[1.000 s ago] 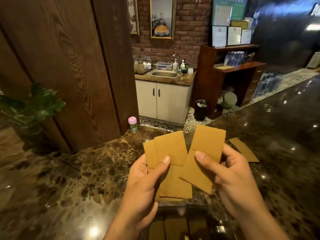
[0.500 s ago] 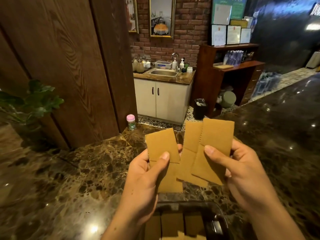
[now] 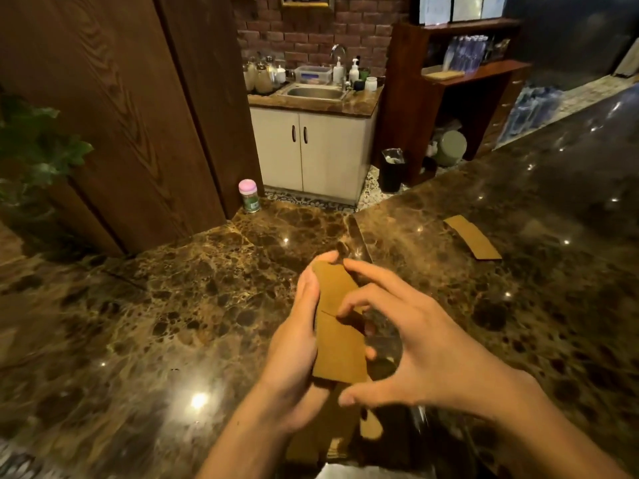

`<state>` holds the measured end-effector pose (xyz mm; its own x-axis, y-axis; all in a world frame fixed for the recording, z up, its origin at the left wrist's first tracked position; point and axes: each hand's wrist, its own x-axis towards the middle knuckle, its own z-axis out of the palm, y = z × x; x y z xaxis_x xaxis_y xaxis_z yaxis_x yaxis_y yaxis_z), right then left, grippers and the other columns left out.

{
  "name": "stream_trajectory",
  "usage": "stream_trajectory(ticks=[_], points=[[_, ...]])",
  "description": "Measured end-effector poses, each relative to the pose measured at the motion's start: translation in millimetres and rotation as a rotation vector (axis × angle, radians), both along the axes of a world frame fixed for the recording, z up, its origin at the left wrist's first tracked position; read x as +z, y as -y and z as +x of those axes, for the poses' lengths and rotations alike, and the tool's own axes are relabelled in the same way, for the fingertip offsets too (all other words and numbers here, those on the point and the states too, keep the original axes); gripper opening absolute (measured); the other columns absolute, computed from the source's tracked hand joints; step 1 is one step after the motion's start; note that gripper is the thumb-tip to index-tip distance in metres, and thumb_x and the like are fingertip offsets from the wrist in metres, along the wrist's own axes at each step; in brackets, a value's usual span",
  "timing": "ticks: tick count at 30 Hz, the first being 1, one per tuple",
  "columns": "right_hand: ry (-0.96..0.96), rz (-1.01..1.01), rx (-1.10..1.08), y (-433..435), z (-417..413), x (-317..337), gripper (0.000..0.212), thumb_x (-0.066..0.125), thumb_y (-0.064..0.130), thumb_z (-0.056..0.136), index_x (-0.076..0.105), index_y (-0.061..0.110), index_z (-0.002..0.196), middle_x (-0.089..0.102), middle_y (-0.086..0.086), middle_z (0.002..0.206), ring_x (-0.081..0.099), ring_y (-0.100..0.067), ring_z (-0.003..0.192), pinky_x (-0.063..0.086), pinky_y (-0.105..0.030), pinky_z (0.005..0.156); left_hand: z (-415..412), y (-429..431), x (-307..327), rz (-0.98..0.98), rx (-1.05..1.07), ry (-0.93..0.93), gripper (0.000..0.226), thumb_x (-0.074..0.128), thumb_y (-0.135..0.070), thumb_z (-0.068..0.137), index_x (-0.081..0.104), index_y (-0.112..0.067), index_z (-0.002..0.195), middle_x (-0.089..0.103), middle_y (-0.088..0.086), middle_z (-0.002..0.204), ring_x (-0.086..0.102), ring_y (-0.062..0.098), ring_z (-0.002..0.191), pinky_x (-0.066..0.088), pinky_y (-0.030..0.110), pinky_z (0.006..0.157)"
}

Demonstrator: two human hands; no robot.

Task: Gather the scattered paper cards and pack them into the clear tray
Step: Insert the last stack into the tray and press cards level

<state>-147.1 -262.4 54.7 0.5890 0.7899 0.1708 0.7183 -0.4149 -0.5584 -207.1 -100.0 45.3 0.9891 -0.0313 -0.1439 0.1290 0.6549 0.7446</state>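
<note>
Paper cards (image 3: 339, 326) form one stack at lower centre, gripped by the left hand (image 3: 295, 344). The right hand (image 3: 428, 350), fingers spread and holding nothing, hovers beside it. Squaring the stack seems the step in hand. Next: lower it into the clear tray (image 3: 422, 423), dimly seen at the bottom edge, then fetch the loose card (image 3: 472, 236) at mid right.

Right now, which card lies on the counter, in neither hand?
The single card flat on the counter at far right; the other cards are stacked in the left hand.
</note>
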Motion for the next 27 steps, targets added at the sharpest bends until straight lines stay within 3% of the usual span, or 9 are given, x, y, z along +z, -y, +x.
stream_trajectory(ticks=[3, 7, 10, 13, 15, 19, 22, 25, 27], points=[[0.018, -0.033, 0.032, 4.5, -4.1, -8.2, 0.075, 0.088, 0.066, 0.060, 0.049, 0.041, 0.118, 0.022, 0.022, 0.159, 0.021, 0.000, 0.150, 0.034, -0.031, 0.120, -12.1, 12.3, -11.4, -0.006, -0.039, -0.109, 0.038, 0.035, -0.048, 0.101, 0.065, -0.037, 0.123, 0.070, 0.020, 0.105, 0.068, 0.028, 0.076, 0.058, 0.040, 0.064], [-0.054, -0.128, 0.051, 17.1, -6.1, -14.0, 0.075, 0.088, 0.065, 0.059, 0.043, 0.041, 0.114, 0.029, 0.026, 0.147, 0.031, 0.004, 0.140, 0.041, -0.025, 0.111, -24.5, 15.0, -24.6, 0.210, -0.039, -0.182, 0.043, 0.038, -0.053, 0.097, 0.049, -0.050, 0.138, 0.074, 0.003, 0.119, 0.073, 0.021, 0.101, 0.060, 0.038, 0.083], [-0.230, -0.396, 0.036, 34.7, 4.3, -7.4, 0.084, 0.087, 0.068, 0.056, 0.034, 0.049, 0.118, 0.033, 0.038, 0.133, 0.034, 0.010, 0.128, 0.040, -0.024, 0.107, -40.9, -10.0, -39.6, 0.882, -0.059, -0.089, 0.064, 0.046, -0.066, 0.088, 0.016, -0.064, 0.145, 0.067, -0.026, 0.124, 0.061, 0.003, 0.118, 0.046, 0.035, 0.104], [-0.238, -0.711, 0.118, 36.7, 7.2, -11.7, 0.084, 0.084, 0.070, 0.057, 0.030, 0.051, 0.119, 0.035, 0.032, 0.129, 0.039, 0.001, 0.121, 0.042, -0.024, 0.106, -47.7, -29.4, -52.5, 1.704, -0.320, 0.152, 0.061, 0.056, -0.063, 0.087, 0.038, -0.047, 0.143, 0.056, -0.025, 0.136, 0.049, 0.001, 0.126, 0.042, 0.032, 0.108], [-0.157, -0.847, 0.172, 29.5, 3.9, -26.1, 0.100, 0.081, 0.072, 0.060, 0.027, 0.043, 0.139, 0.032, 0.018, 0.149, 0.034, -0.012, 0.139, 0.036, -0.032, 0.118, -44.7, -31.8, -65.5, 1.976, -0.555, 0.198, 0.061, 0.061, -0.063, 0.082, 0.049, -0.034, 0.135, 0.055, -0.013, 0.137, 0.048, 0.013, 0.125, 0.040, 0.036, 0.106], [-0.053, -0.972, 0.095, 17.6, -7.0, -59.6, 0.128, 0.078, 0.067, 0.072, 0.000, 0.018, 0.162, -0.003, -0.009, 0.173, -0.001, -0.033, 0.158, 0.008, -0.042, 0.128, -42.1, -23.5, -82.9, 2.133, -0.702, 0.212, 0.061, 0.064, -0.048, 0.084, 0.045, -0.026, 0.138, 0.042, -0.002, 0.147, 0.043, 0.026, 0.127, 0.035, 0.042, 0.105], [-0.048, -0.924, 0.024, 16.4, -16.1, -75.5, 0.124, 0.075, 0.066, 0.074, 0.002, 0.016, 0.161, -0.005, -0.008, 0.172, -0.004, -0.033, 0.158, 0.006, -0.045, 0.128, -44.9, -25.4, -88.1, 2.123, -0.643, 0.198, 0.062, 0.067, -0.048, 0.082, 0.048, -0.029, 0.138, 0.042, -0.003, 0.146, 0.049, 0.025, 0.124, 0.043, 0.042, 0.099], [-0.078, -0.900, -0.028, 20.0, -19.7, -81.1, 0.116, 0.074, 0.064, 0.077, 0.006, 0.019, 0.161, -0.008, -0.003, 0.172, -0.005, -0.035, 0.157, 0.010, -0.047, 0.128, -46.5, -29.8, -93.3, 2.136, -0.616, 0.280, 0.075, 0.078, -0.068, 0.048, 0.065, -0.035, 0.114, 0.066, -0.010, 0.119, 0.067, 0.017, 0.092, 0.059, 0.035, 0.067], [-0.074, -0.898, -0.032, 22.5, -20.6, -82.3, 0.107, 0.072, 0.060, 0.082, 0.010, 0.020, 0.160, -0.011, -0.003, 0.172, 0.003, -0.036, 0.156, 0.017, -0.046, 0.127, -47.8, -29.8, -102.1, 2.131, -0.610, 0.300, 0.078, 0.079, -0.066, 0.049, 0.063, -0.034, 0.118, 0.065, -0.010, 0.124, 0.067, 0.018, 0.095, 0.059, 0.036, 0.067]])
